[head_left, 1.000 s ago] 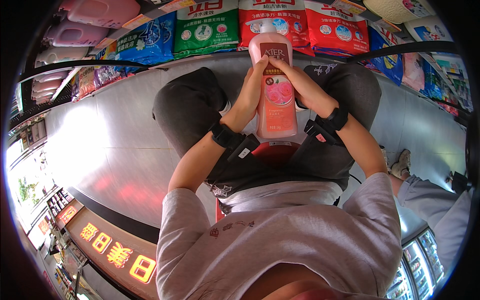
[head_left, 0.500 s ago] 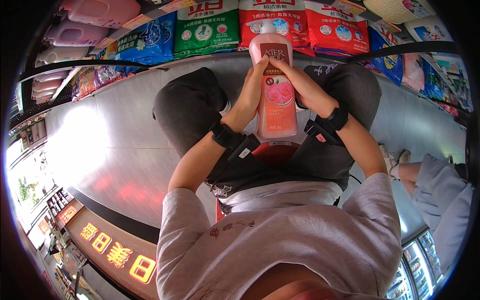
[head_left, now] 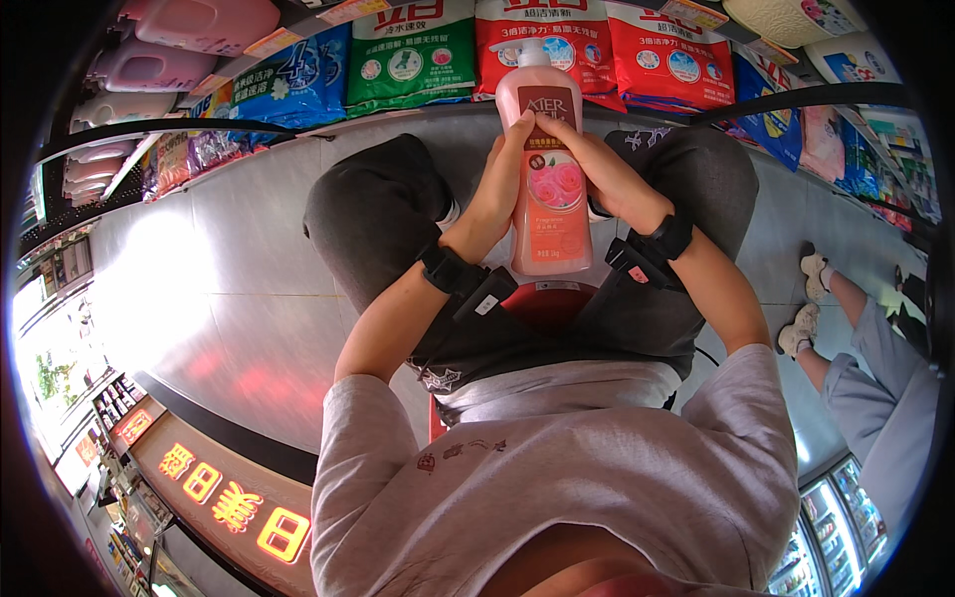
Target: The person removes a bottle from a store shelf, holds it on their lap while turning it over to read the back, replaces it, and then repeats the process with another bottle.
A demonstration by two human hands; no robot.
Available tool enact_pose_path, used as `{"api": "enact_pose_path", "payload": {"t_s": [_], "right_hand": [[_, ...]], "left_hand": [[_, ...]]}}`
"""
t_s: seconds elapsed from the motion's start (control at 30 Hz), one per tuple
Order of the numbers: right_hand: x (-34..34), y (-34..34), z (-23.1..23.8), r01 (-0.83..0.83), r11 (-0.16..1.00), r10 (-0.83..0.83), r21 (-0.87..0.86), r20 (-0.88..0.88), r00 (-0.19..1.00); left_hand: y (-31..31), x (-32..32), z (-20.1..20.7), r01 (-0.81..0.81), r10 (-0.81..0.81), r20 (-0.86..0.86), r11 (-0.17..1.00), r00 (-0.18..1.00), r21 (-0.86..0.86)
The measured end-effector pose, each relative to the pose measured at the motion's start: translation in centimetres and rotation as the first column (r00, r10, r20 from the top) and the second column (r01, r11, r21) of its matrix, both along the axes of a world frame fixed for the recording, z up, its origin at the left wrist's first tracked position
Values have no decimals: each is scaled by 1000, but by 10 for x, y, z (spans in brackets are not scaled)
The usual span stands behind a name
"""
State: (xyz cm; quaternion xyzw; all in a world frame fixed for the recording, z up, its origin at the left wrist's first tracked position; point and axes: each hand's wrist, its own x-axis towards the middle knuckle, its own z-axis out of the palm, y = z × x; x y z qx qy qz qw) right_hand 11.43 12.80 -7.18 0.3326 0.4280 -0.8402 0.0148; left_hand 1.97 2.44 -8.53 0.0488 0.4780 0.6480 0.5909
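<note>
A pink pump bottle (head_left: 553, 234) with a white pump top and a picture of roses on its label is held between both my hands, above my lap. My left hand (head_left: 497, 189) wraps its left side, and my right hand (head_left: 609, 174) wraps its right side. Both thumbs lie on the front of the label and nearly meet near its upper part. The other fingers go behind the bottle, out of sight. It points away from me, pump end toward the shelf. A dark band with a small box sits on each wrist.
Ahead, a low shelf holds green (head_left: 410, 55) and red detergent bags (head_left: 668, 60); pink jugs (head_left: 204, 25) stand at upper left. I sit on a red stool (head_left: 552, 303). A counter with a lit sign (head_left: 229, 497) is at lower left. Another person's legs (head_left: 846, 368) are at right, near glass-door coolers (head_left: 831, 522).
At the right, the other person's legs have shifted, and both shoes now show apart on the floor. My hands and the pump bottle have not visibly moved.
</note>
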Motion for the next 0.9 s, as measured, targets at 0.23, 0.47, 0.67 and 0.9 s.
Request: {"api": "enact_pose_path", "payload": {"t_s": [0.23, 0.47, 0.67, 0.9], "right_hand": [[0, 0, 0, -7, 1000, 7, -3, 6, 1000], [0, 0, 1, -2, 1000, 2, 1, 2, 1000], [0, 1, -1, 2, 1000, -2, -8, 12, 1000], [0, 1, -3, 1, 1000, -1, -22, 0, 1000]], "left_hand": [[0, 0, 1, 5, -5, 5, 1000, 1000, -11], [0, 0, 1, 6, -6, 9, 1000, 1000, 3], [0, 0, 0, 7, -7, 3, 1000, 1000, 5], [-1, 0, 2, 7, -7, 17, 1000, 1000, 0]]}}
